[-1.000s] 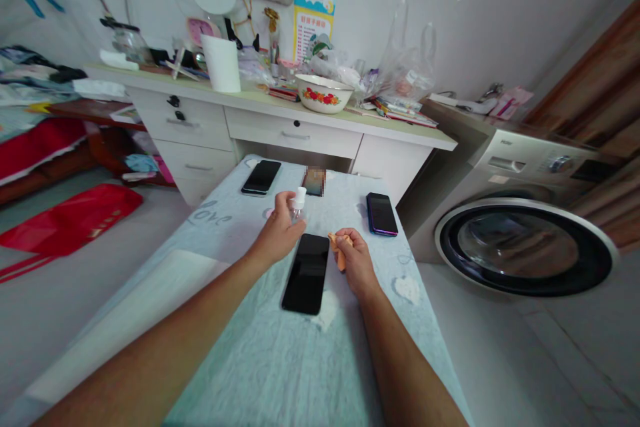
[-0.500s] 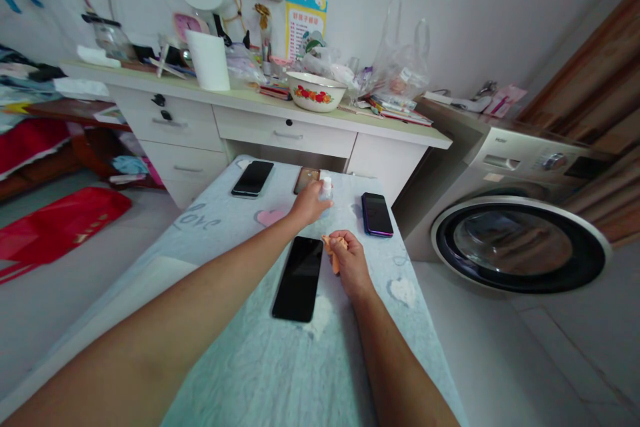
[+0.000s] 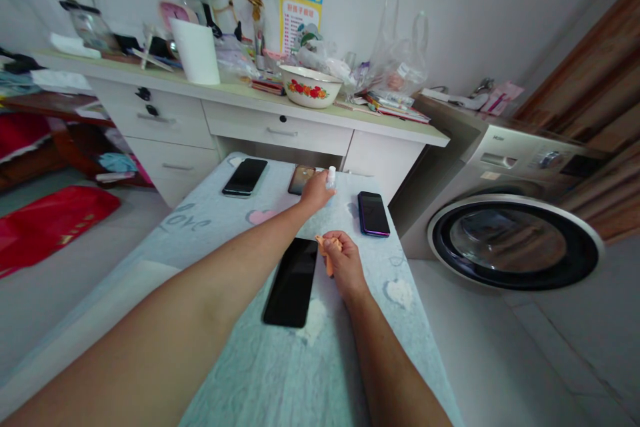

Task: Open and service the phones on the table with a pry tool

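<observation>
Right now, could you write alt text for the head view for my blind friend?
The left hand holds a small bottle near the far end of a table, while the right hand grips an orange cloth beside a black phone; other phones lie nearby.

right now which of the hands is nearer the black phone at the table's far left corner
Left. The left hand, at the small bottle, is right of that phone; the right hand, holding the orange cloth, is farther right and nearer the camera.
</observation>
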Tool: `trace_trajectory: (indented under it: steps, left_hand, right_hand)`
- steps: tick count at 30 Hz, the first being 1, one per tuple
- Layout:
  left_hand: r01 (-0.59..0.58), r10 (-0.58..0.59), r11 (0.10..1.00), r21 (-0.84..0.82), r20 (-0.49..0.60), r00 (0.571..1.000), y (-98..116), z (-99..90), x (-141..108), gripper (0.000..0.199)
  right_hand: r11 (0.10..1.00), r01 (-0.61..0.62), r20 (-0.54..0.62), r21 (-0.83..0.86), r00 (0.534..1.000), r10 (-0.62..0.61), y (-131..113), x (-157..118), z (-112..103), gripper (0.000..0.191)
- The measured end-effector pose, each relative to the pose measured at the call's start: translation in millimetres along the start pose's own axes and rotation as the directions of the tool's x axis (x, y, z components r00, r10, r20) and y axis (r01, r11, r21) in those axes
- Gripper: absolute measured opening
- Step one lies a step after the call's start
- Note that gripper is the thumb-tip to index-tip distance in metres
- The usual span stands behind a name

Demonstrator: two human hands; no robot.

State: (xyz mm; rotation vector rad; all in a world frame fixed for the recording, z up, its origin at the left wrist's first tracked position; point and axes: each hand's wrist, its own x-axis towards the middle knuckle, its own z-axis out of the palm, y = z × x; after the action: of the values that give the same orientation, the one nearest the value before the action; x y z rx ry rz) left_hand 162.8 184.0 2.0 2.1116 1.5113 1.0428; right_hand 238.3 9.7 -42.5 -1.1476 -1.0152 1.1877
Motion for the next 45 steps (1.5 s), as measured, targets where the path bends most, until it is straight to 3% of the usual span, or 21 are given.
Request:
trace_trajectory:
  steps: [6,10,12,17,21,24,28,34,45]
  left_hand:
    - [-0.025,0.025,1.0,0.0,0.041,0.999,-8.3,4.2,-3.3,0.049]
    - [-0.044,0.042,0.999,0.014,0.089,0.995,-12.1,-3.7,-16.2,0.064]
    - [-0.048,0.044,0.998,0.033,0.112,0.993,-14.7,-13.3,-26.2,0.063]
    - [-0.08,0.058,0.993,0.087,0.227,0.972,-22.4,-53.6,-67.2,0.038]
    - [-0.105,0.062,0.986,0.13,0.297,0.953,-25.4,-86.2,-115.3,0.035]
    - [-0.133,0.058,0.969,0.21,0.33,0.942,-29.1,-97.6,-148.0,0.04]
    - [-0.106,0.03,0.96,0.258,0.28,0.96,-40.6,-93.0,-171.0,0.039]
    - [-0.111,0.084,0.969,0.221,0.13,0.988,-54.4,-77.1,-172.1,0.035]
    - [-0.106,0.071,0.962,0.252,0.144,0.987,-58.1,-72.4,-169.2,0.032]
  right_hand:
    - [0.988,0.115,0.017,-0.104,0.993,-0.114,2.8,1.6,1.2,0.02]
    - [0.957,0.184,0.05,-0.224,0.983,-0.178,4.2,1.2,0.6,0.015]
    - [0.928,0.197,0.044,-0.315,0.98,-0.193,4.7,0.4,0.1,0.013]
    - [0.849,0.248,0.044,-0.467,0.965,-0.258,6.1,-0.5,-0.2,0.012]
    - [0.786,0.3,0.073,-0.54,0.947,-0.311,6.2,-0.1,0.5,0.012]
    - [0.738,0.335,0.107,-0.586,0.934,-0.34,4.2,-0.1,0.8,0.012]
    - [0.687,0.378,0.133,-0.621,0.914,-0.384,0.9,-0.8,0.6,0.014]
    - [0.63,0.373,0.125,-0.681,0.907,-0.402,-0.5,-0.9,-1.6,0.014]
    - [0.506,0.394,0.194,-0.767,0.895,-0.403,-1.2,3.2,3.7,0.017]
